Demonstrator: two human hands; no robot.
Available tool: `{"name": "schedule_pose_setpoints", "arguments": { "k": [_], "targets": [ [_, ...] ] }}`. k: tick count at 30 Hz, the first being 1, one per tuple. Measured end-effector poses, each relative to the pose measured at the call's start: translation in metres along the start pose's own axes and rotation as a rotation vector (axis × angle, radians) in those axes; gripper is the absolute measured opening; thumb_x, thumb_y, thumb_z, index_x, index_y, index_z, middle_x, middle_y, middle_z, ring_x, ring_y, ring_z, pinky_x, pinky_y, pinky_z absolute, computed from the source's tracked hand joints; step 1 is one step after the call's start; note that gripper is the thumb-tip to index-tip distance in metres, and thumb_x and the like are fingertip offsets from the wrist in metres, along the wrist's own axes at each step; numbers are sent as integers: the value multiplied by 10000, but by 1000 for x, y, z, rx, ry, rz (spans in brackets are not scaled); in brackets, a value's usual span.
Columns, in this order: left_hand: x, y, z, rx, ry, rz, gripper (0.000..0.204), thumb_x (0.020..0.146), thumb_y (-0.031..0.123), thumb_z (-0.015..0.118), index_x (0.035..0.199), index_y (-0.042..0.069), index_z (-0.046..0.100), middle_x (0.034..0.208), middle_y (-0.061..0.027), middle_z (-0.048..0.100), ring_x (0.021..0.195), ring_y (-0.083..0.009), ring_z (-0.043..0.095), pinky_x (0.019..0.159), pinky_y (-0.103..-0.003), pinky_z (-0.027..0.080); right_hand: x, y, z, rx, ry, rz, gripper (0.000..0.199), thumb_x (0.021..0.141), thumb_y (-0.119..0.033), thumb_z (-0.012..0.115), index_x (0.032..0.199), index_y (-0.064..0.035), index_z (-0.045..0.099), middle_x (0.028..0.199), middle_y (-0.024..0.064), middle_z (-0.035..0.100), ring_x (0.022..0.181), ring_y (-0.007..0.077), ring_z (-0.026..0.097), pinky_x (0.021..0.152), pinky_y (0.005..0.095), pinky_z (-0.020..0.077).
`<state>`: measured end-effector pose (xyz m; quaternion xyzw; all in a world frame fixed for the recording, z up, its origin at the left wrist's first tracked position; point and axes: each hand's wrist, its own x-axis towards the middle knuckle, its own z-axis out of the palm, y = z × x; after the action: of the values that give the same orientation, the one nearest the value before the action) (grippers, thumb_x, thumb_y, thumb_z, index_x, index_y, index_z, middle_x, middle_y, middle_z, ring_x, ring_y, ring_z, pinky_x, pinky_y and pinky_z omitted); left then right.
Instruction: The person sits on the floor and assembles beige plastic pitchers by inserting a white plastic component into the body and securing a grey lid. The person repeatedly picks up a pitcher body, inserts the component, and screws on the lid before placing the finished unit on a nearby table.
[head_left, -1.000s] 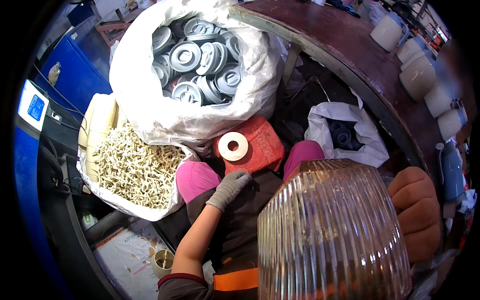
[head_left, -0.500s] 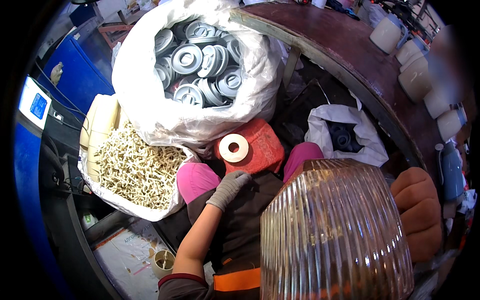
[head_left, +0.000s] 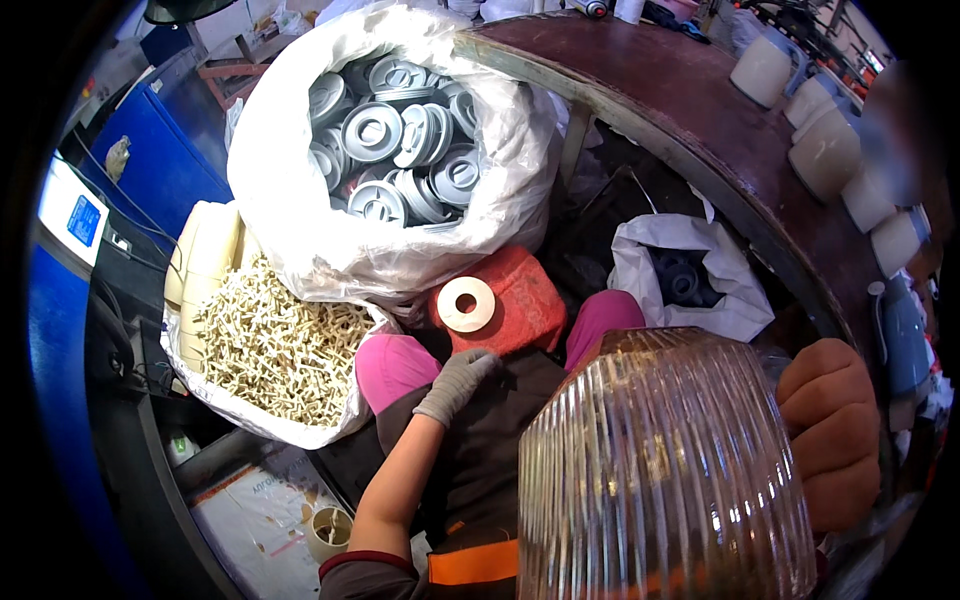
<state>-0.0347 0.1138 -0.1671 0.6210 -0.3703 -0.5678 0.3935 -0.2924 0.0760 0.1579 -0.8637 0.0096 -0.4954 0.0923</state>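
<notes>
Large and close at the lower right, a ribbed, amber-tinted clear drinking glass [head_left: 665, 470] fills much of the view. My right hand [head_left: 830, 430], bare, wraps its fingers around the far right side of it. My left hand [head_left: 460, 388], in a grey glove with the wrist bare below, rests on my dark apron [head_left: 480, 450]. Its fingers are curled under, and their inner side is hidden. Just beyond it is a red padded block [head_left: 520, 310] between my knees, with a cream ring-shaped disc [head_left: 466, 305] lying on it.
A big white bag [head_left: 270, 150] of grey round lids [head_left: 372, 132] stands ahead. At left, a sack [head_left: 300, 432] holds small cream plastic pieces [head_left: 280, 350]. A smaller white bag [head_left: 735, 290] with dark parts sits under a brown table [head_left: 640, 70] bearing beige jugs [head_left: 825, 160].
The whole view has shifted slightly, the bags and the sack now sitting a little lower. Both hands keep their hold and place, and the glass has barely moved.
</notes>
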Motion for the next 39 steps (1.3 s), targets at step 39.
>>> {"name": "schedule_pose_setpoints", "arguments": {
  "k": [39],
  "targets": [
    [-8, 10, 3, -110, -72, 0, 254, 870, 263, 548, 850, 27, 639, 761, -41, 645, 671, -111, 573, 636, -250, 462, 3, -13, -10, -56, -8, 15, 228, 878, -148, 471, 661, -163, 402, 563, -65, 332, 454, 65, 325, 454, 214, 317]
  ]
}}
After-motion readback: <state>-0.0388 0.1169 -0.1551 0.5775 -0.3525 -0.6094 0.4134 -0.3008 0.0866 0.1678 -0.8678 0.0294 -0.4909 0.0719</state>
